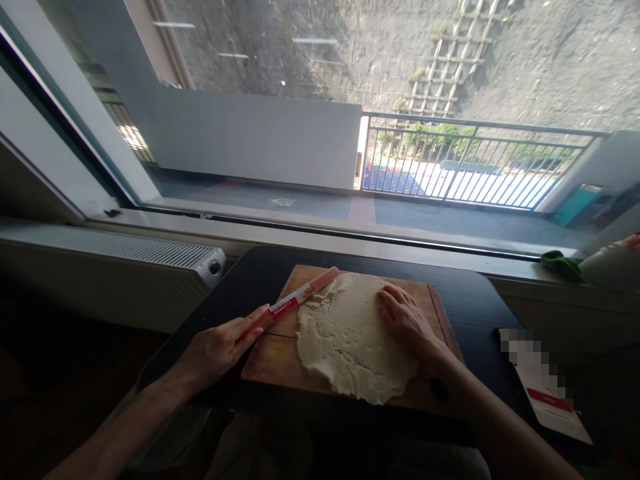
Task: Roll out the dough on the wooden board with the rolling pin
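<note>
Fingers of the left hand [220, 345] gripped a labelled rolling pin [295, 301] — those of the right hand [407, 321], loosely open, rested on the flattened dough [343, 337].

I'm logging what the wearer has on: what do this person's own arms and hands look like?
The left grip and right grip are ungloved human hands, with no rings or watch discernible in the dim light. The left forearm and right forearm narrow toward the wrists and show no sleeves, cables or clear markings.
</note>
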`<state>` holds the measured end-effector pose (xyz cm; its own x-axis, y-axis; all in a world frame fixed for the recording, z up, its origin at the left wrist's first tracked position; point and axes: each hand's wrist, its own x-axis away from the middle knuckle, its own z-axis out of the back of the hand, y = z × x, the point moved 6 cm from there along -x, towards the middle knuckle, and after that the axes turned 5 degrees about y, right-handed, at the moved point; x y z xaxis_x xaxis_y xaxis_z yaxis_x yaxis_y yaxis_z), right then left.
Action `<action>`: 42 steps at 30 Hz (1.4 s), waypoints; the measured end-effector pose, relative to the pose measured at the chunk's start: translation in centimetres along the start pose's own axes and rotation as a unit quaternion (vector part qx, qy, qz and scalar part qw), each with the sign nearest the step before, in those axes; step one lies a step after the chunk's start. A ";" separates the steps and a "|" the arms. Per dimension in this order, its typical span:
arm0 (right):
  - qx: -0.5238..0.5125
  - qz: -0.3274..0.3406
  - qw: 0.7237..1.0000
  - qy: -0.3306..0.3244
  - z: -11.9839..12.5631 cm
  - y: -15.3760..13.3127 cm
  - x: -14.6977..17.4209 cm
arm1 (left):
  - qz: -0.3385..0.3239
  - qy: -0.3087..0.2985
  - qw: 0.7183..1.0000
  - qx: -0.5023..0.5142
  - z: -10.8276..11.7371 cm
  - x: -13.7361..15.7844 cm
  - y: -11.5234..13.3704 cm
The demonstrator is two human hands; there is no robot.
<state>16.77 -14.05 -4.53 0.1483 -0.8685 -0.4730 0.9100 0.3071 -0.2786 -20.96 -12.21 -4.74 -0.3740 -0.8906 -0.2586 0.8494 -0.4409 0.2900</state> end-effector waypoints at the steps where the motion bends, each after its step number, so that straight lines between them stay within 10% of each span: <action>1: -0.005 -0.001 1.000 -0.003 0.0 0.1 0.0 | 0.014 0.007 1.000 0.003 0.2 -0.2 -0.2; 8: -0.249 -0.154 0.956 -0.023 0.5 -2.8 -2.4 | 0.052 0.073 0.987 0.131 1.2 -1.4 4.6; 12: -0.592 -0.225 0.770 -0.075 -0.5 -8.6 -7.3 | -0.004 0.084 0.985 0.154 1.3 -4.2 10.7; 15: -0.686 -0.257 0.679 0.055 0.7 -8.8 -11.7 | -0.026 0.088 0.984 0.154 0.9 -6.3 12.5; 20: -0.605 -0.212 0.726 0.250 3.6 -6.6 -15.8 | -0.027 0.130 0.991 0.016 -1.0 -6.6 11.0; 32: -0.558 -0.171 0.789 0.193 -0.4 -10.8 -14.8 | -0.016 0.167 0.986 0.012 -3.0 -6.3 10.0; 42: -0.575 -0.157 0.784 0.174 -1.6 -13.0 -14.8 | 0.007 0.188 0.981 0.041 -2.9 -6.2 9.6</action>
<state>2.17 -4.59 4.75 -0.3095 -0.8746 -0.3732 -0.0989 0.4200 -0.9021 -9.42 -10.61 -3.09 -0.1862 -0.7999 -0.5705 0.8154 -0.4497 0.3645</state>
